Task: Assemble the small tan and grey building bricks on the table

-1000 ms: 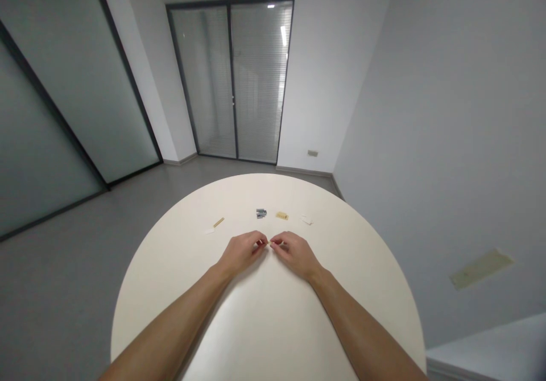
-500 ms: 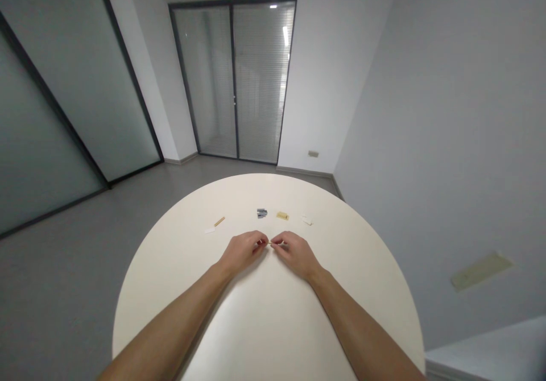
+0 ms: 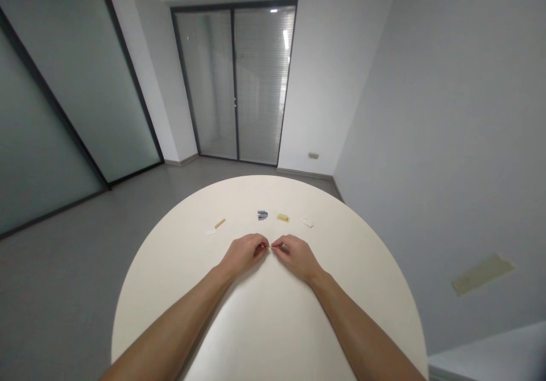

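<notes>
My left hand point(image 3: 249, 251) and my right hand point(image 3: 294, 255) meet fingertip to fingertip over the middle of the white round table point(image 3: 264, 324). Both are closed in a pinch around a tiny pale piece, mostly covered by the fingers and too small to name. Just beyond the hands lie a small pile of silvery-grey pieces point(image 3: 262, 215) and a yellowish flat packet point(image 3: 282, 218). Off to the right are small white pieces point(image 3: 307, 223). Farther left rests a thin tan strip point(image 3: 220, 223) beside a white slip point(image 3: 210, 232).
The table's far edge curves in front of a glass door with blinds point(image 3: 260, 85). Frosted glass panels point(image 3: 77, 79) stand at the left. A grey-white wall point(image 3: 460, 142) rises close on the right, with a beige plate point(image 3: 483, 274) on it.
The view has tilted very slightly, so everything sits a few pixels lower. Both hands stay together in the same pinch, with the fingertips a little closer. The pieces on the table have not moved.
</notes>
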Available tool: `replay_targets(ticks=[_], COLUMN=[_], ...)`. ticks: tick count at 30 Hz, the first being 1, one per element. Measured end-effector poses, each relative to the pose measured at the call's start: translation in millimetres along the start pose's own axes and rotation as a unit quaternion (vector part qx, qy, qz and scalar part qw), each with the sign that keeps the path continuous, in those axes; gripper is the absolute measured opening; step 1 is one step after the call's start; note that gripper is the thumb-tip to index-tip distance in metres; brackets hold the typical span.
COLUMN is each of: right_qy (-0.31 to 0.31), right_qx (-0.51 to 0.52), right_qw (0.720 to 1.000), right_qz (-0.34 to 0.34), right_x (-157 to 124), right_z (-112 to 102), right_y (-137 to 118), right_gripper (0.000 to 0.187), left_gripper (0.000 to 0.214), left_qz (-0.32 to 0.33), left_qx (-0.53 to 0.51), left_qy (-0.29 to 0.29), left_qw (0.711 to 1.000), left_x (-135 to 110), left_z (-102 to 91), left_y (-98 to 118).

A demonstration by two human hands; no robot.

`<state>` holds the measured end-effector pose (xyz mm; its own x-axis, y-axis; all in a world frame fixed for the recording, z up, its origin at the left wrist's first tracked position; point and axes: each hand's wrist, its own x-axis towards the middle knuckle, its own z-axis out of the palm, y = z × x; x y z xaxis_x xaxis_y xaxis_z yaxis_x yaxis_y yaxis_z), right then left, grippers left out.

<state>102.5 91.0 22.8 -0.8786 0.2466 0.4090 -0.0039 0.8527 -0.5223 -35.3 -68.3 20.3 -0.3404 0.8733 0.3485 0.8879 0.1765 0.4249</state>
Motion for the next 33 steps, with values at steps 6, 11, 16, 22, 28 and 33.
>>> replay_targets(ticks=[6,11,16,22,28,33], right_qy=[0.015,0.031,0.012,0.063,0.106,0.101], right_qx=[-0.035,-0.050,-0.109,-0.131,-0.140,-0.144], right_qw=[0.998,0.995,0.984,0.975,0.962,0.958], right_qz=[0.051,0.078,0.137,0.165,0.207,0.227], right_x=[2.2,10.5,29.0,48.7,65.9,75.7], right_z=[-0.5,-2.8,-15.1,-19.5,-11.1,-4.6], right_y=[5.6,16.4,26.9,42.6,52.1,49.6], right_gripper=[0.009,0.011,0.014,0.019,0.023,0.023], left_gripper=[0.021,0.020,0.018,0.018,0.020,0.020], left_qz=[0.038,0.051,0.058,0.061,0.063,0.062], left_qx=[-0.018,-0.022,-0.021,-0.025,-0.031,-0.029], left_qy=[0.002,-0.004,-0.005,-0.003,0.002,0.001], left_qw=[0.999,0.998,0.998,0.998,0.998,0.998], left_x=[-1.2,-1.8,-0.8,-0.5,-1.3,0.2], left_z=[0.5,1.3,3.2,3.7,3.5,5.7], left_y=[0.4,-1.7,-3.7,-4.2,-5.8,-9.4])
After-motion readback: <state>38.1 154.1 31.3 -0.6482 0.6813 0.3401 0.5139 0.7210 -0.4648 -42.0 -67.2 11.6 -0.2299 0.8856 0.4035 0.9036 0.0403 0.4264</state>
